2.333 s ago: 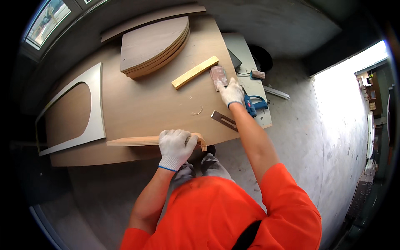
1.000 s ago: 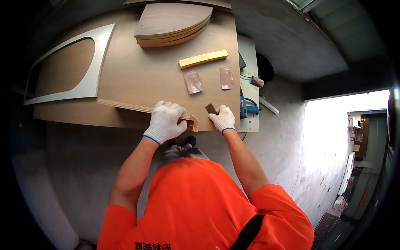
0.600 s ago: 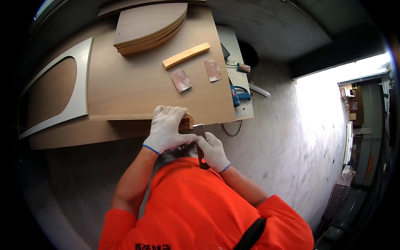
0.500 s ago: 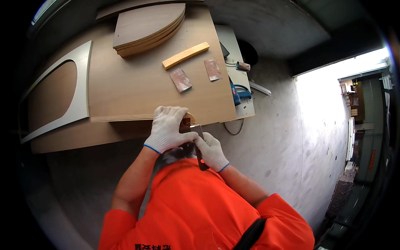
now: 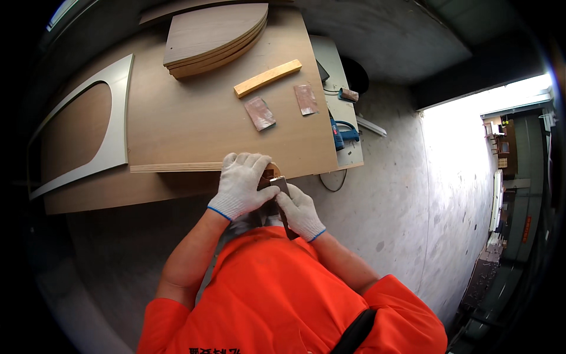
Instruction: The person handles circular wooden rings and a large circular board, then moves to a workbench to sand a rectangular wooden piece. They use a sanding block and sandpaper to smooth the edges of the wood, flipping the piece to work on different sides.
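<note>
My left hand [image 5: 240, 183], in a white knitted glove, curls its fingers over a small brown curved wooden piece [image 5: 272, 169] at the near edge of the board. Its thumb reaches to the right against a long, narrow dark tool [image 5: 280, 184] with a pale, shiny upper end. My right hand [image 5: 302, 212], gloved alike, is closed around this tool, which slants down toward my body. The tool's upper end meets or lies just before the brown piece; its exact kind I cannot make out. Most of the piece is hidden behind the left hand.
On the wooden board [image 5: 194, 130] lie a yellowish wood strip [image 5: 268, 78], two worn sandpaper pieces [image 5: 260, 113] [image 5: 306, 100] and a stack of curved panels [image 5: 215, 35]. A white arched frame [image 5: 119, 118] is at left. A blue power tool [image 5: 338, 134] sits on the right side table.
The dark tool's lower end has moved a little to the right and under the right hand. Both hands keep their holds, and the whole view has shifted slightly.
</note>
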{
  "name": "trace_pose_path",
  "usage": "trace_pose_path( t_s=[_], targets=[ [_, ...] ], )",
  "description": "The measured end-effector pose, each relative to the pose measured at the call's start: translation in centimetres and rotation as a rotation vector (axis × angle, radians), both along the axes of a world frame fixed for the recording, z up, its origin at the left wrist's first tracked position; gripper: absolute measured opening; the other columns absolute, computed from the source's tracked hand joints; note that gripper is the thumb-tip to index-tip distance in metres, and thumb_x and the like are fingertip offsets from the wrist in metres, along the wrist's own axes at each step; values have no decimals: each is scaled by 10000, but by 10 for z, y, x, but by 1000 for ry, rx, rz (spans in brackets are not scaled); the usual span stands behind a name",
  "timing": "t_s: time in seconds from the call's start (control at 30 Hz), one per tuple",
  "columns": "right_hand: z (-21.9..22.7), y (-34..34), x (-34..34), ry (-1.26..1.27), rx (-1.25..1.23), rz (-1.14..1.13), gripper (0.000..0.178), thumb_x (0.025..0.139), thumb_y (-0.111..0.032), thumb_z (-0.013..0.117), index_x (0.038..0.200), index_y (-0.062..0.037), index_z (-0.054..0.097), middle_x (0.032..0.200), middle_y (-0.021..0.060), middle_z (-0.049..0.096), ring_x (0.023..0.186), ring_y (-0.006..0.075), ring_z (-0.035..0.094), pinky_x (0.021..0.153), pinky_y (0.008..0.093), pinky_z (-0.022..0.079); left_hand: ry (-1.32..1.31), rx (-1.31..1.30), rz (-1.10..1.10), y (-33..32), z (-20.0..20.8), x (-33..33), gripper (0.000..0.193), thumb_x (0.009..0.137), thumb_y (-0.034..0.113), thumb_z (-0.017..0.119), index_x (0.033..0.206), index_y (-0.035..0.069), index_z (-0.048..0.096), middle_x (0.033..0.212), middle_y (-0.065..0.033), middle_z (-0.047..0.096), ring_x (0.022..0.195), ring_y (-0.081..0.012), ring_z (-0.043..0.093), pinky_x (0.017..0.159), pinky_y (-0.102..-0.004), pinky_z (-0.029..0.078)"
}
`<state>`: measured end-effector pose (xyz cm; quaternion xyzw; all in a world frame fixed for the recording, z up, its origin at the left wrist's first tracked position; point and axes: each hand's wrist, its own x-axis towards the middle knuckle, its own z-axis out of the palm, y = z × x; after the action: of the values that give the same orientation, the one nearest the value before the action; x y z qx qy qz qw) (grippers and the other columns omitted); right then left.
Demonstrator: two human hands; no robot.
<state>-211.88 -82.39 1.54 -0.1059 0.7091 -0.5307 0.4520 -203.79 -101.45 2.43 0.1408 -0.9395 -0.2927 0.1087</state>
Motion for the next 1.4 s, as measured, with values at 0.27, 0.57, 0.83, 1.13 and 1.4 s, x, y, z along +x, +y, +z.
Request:
trace_pose_path(
  t_s=[0.27, 0.57, 0.83, 1.13, 1.4],
  targets=[
    [5, 4, -25, 30, 33, 169, 310, 1100, -214, 613, 1334, -14, 653, 858, -5, 642, 695, 68, 583, 618, 264, 502, -21, 0, -4, 1, 5, -3, 616, 766, 412, 860, 1259, 101, 661, 1223, -87, 704, 1222, -315, 628, 1108, -503, 392],
    [15, 7, -53, 206, 58, 426, 399, 1077, -250, 613, 1407, -28, 644, 1158, 154, 769, 1023, 241, 726, 937, 380, 562, 17, -29, 14, 4, 2, -3, 591, 776, 419, 855, 1239, 108, 660, 1196, -84, 701, 1200, -311, 632, 1098, -512, 391],
    [10, -12, -81, 328, 150, 559, 376, 1059, -376, 629, 1071, -8, 704, 789, 130, 711, 703, 240, 707, 669, 385, 552, 1, -5, 21, 5, 0, -1, 582, 787, 429, 852, 1235, 102, 678, 1208, -99, 715, 1208, -316, 639, 1114, -507, 392],
    [19, 11, -81, 212, 77, 521, 435, 1052, -289, 626, 1406, -37, 660, 1178, 160, 763, 1091, 250, 718, 1007, 371, 539, 7, 0, 59, 5, 1, -3, 644, 751, 462, 881, 1239, 87, 693, 1220, -111, 723, 1219, -318, 642, 1120, -494, 410],
    [25, -19, -96, 351, 88, 645, 441, 1059, -344, 579, 1424, -112, 662, 1185, 198, 759, 1116, 350, 722, 1016, 416, 541, 49, -15, 102, 7, -4, -5, 610, 763, 475, 864, 1204, 85, 702, 1161, -100, 726, 1176, -309, 652, 1107, -482, 417]
  ],
)
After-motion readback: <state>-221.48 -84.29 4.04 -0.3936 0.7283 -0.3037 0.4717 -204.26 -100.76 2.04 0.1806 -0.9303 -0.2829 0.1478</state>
